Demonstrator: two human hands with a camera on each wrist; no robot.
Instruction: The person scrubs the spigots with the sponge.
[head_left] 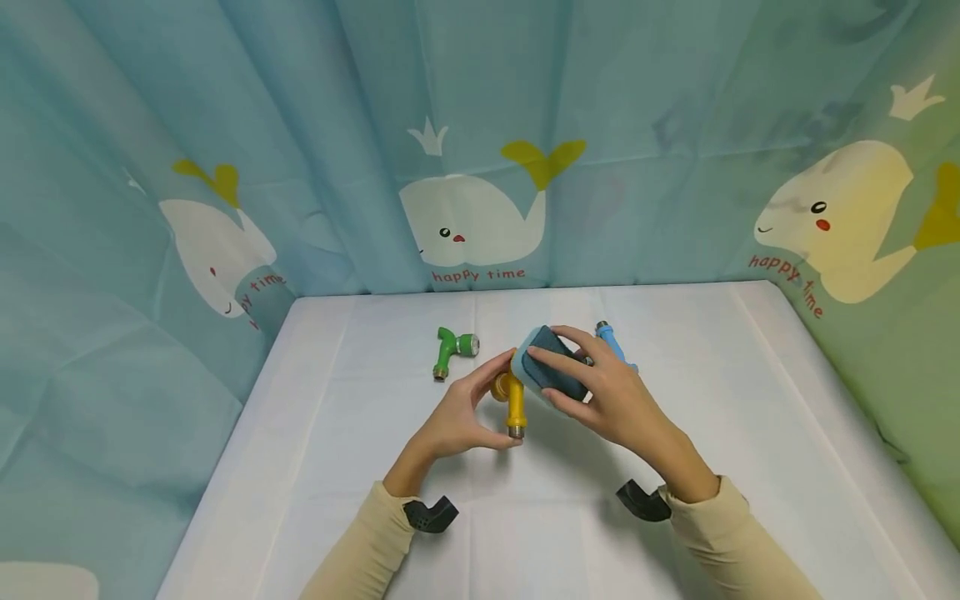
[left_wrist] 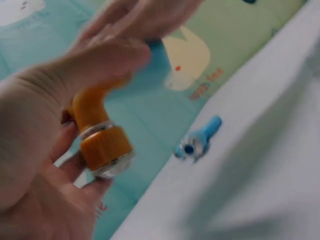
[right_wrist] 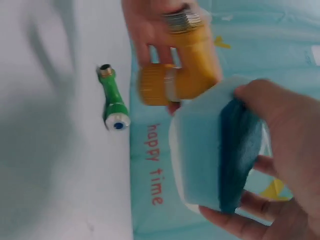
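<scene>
My left hand [head_left: 463, 417] grips a yellow tap-shaped nozzle [head_left: 513, 403] above the white table [head_left: 375, 500]; in the left wrist view its orange-yellow head [left_wrist: 102, 145] sits between my curled fingers. My right hand [head_left: 600, 392] holds a light blue sponge with a dark blue scouring side [head_left: 546, 365], pressed against the top of the yellow nozzle. The right wrist view shows the sponge [right_wrist: 210, 150] touching the yellow nozzle [right_wrist: 185, 65].
A green nozzle [head_left: 450, 350] lies on the table to the left of my hands. A blue nozzle [head_left: 613, 342] lies behind my right hand, near the back. A whale-print curtain [head_left: 480, 150] encloses the table on three sides.
</scene>
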